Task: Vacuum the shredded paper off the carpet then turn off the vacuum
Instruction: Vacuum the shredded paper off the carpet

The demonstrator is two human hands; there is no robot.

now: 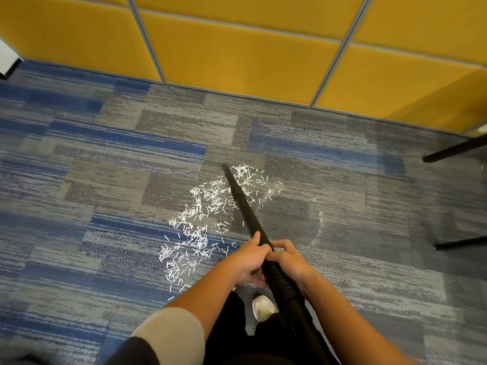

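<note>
A black vacuum wand (243, 205) slants away from me, its narrow tip down at the far edge of the shredded paper (200, 222). The white shreds lie scattered on the blue-grey carpet (105, 180), mostly left of the wand. My left hand (249, 255) grips the wand where it meets the ribbed hose (280, 279). My right hand (291, 258) grips the hose just behind it, and the two hands touch. A faint dusty smear marks the carpet to the right of the wand.
A yellow padded partition (237, 56) runs along the far side. Two black furniture legs (456, 148) reach in at the right. My white shoe (263, 308) stands below the hands. A white object (8, 57) shows at the far left edge.
</note>
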